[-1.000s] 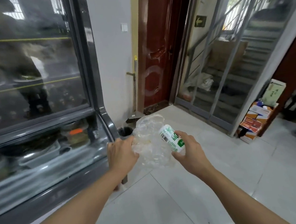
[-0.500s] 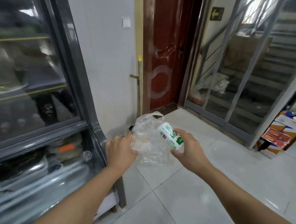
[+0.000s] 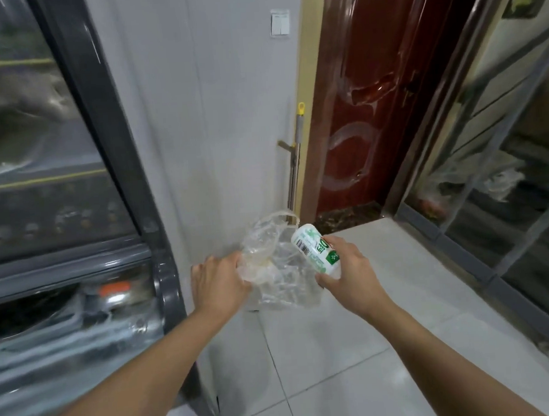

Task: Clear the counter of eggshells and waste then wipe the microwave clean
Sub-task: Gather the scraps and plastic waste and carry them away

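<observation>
Waste-disposal step: left hand [image 3: 218, 281] grips crumpled clear plastic bag [image 3: 279, 269], right hand [image 3: 344, 269] fingers wrap small white-and-green labelled bottle [image 3: 316, 248], both carried above the tiled floor [image 3: 359, 364]. No bin visible; next move likely needs one located, then both dropped.

crumpled clear plastic bag [image 3: 277, 266] touching tilted white-green bottle [image 3: 316, 248].

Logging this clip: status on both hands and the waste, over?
Left hand grips clear plastic bag. Right hand grips white-and-green bottle, beside the bag. Display fridge close on left; tiled floor ahead.
</observation>
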The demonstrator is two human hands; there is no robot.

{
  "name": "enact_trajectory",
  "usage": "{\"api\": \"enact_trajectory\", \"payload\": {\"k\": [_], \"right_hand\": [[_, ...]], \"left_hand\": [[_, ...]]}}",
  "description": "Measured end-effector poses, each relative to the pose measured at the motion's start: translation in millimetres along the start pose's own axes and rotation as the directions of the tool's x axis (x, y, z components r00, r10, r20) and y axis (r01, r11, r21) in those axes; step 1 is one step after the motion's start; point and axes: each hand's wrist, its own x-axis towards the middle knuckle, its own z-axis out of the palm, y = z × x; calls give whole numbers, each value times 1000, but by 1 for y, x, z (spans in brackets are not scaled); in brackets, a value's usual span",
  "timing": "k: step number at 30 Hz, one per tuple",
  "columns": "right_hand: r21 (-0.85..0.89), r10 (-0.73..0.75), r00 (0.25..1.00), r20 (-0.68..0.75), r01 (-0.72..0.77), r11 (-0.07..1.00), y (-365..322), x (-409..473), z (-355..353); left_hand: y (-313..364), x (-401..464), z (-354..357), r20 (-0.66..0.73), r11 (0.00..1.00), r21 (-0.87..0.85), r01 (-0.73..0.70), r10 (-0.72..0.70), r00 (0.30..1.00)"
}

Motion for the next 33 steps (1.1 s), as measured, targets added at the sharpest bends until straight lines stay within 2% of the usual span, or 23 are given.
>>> {"api": "enact_trajectory", "payload": {"k": [12,23,28,33], "right_hand": [[2,-12,993,113,12,1000,51,174,58],[41,-67,967,246,58,997,77,317,130],[56,-100,938,333,87,995,94,379,162],[101,-187,868,460,157,982,117,442,192]], "left_hand": [[-27,148,87,-38,986,2,169,-169,985],[-60,271,152,30,956,125,266,-272,962],[-68,310,181,24,917,170,362,-371,928],[-70,344,214,17,851,251,461,-480,877]]}}
